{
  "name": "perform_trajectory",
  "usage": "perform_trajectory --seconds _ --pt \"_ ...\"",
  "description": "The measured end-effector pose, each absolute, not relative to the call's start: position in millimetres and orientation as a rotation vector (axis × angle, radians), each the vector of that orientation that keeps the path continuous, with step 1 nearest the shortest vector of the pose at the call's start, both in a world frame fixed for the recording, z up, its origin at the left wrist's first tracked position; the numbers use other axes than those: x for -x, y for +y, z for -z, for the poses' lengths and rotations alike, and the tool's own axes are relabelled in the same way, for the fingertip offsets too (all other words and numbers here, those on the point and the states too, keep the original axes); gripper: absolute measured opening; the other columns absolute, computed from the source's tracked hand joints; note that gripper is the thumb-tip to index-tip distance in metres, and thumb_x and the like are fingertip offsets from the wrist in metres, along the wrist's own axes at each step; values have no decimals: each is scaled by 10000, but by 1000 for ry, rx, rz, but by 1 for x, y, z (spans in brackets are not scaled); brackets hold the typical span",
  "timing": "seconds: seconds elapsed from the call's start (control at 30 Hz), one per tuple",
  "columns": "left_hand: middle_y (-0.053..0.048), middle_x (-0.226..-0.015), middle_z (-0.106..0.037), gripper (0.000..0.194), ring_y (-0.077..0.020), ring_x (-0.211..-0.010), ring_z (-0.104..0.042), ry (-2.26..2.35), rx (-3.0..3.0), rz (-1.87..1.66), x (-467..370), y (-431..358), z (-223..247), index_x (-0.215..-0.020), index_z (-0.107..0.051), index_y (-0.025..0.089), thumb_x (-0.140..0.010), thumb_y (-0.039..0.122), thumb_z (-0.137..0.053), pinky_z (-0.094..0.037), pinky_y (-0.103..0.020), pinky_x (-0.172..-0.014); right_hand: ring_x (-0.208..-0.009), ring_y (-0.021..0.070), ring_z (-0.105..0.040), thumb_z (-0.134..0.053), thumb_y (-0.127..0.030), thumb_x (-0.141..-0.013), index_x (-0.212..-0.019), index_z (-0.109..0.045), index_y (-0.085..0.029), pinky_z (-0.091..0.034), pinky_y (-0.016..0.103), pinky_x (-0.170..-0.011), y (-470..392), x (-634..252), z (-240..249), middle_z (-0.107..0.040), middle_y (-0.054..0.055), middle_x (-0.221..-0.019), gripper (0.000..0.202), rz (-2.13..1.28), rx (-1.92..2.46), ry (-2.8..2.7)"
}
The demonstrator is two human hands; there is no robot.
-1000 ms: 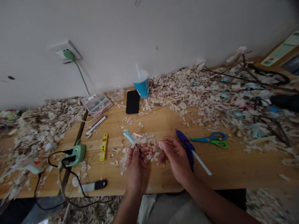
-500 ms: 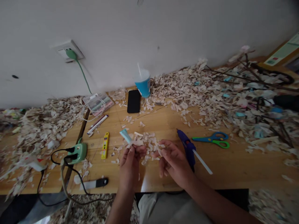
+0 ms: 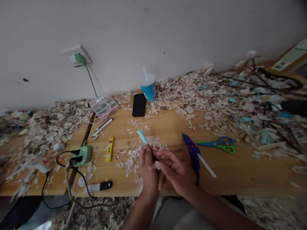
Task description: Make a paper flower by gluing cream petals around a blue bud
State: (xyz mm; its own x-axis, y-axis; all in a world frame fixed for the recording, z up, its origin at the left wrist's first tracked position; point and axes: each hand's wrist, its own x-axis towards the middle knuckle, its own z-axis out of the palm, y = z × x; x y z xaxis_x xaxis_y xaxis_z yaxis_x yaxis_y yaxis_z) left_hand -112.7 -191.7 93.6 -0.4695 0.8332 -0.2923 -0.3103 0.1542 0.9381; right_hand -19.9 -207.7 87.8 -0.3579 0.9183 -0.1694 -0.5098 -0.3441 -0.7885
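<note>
- The left hand (image 3: pixel 149 164) is curled, thumb against fingers, seemingly pinching the lower end of a light-blue strip (image 3: pixel 142 136); gripped so low, I'd guess, to let its upper end stand clear.
- The right hand (image 3: pixel 176 172) pinches a pale petal (image 3: pixel 157 165) between thumb and finger, by the edge, probably so most of it stays uncovered.
- From here, the petal sits at the right fingertips, close against the left hand; the strip pokes out beyond the left fingertips, tilted away from the person.
- Loose petal scraps (image 3: pixel 130 161) lie on the counter (image 3: pixel 227 174) just beyond and left of the hands, handy for picking, I suppose.
- A blue glue gun (image 3: pixel 192 153) rests just right of the right hand, scissors (image 3: pixel 217 143) beyond it, both likely left within easy reach.
</note>
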Motion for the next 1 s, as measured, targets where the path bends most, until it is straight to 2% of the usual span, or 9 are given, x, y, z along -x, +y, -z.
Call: perform_trajectory --seconds 0.23,0.47,0.67,0.87,1.0 --pt "66 -610 -492 300 -83 -490 -443 1404 -475 -1546 105 -186 -90 -822 -568 226 -860 495 -694 -397 -198 -488 -421 99 -639 -636 -431 -939 -1122 -523 -282 -517 205 -423 -214 18 -91 -785 18 -901 262 -1745 822 -810" --pt "61 -656 -546 294 -69 -490 -492 1375 -417 -1604 100 -178 -96 -840 -524 224 -872 470 -682 -379 -186 -460 -577 109 -678 -620 -385 -961 -1127 -554 -291 -563 205 -513 -207 14 -94 -789 32 -935 202 -1546 920 -906" --pt "97 -610 -471 344 -47 -355 -342 1305 -288 -1518 97 -182 -96 -888 -496 238 -837 513 -696 -172 -196 -314 -600 119 -698 -612 -338 -968 -1128 -555 -292 -570 205 -521 -208 14 -96 -788 30 -917 175 -1506 913 -951" --pt "83 -605 -470 346 -54 -437 -395 1294 -296 -1609 107 -178 -94 -832 -510 220 -809 464 -755 -300 -181 -399 -549 86 -671 -576 -293 -997 -1187 -549 -293 -592 199 -538 -208 16 -90 -785 25 -966 192 -1467 795 -945" --pt "117 -479 -357 293 -47 -378 -260 1248 -349 -1644 126 -173 -99 -795 -523 217 -817 388 -760 -225 -169 -366 -550 78 -661 -568 -257 -1004 -1190 -563 -312 -580 191 -530 -219 8 -92 -779 24 -977 194 -1385 825 -930"
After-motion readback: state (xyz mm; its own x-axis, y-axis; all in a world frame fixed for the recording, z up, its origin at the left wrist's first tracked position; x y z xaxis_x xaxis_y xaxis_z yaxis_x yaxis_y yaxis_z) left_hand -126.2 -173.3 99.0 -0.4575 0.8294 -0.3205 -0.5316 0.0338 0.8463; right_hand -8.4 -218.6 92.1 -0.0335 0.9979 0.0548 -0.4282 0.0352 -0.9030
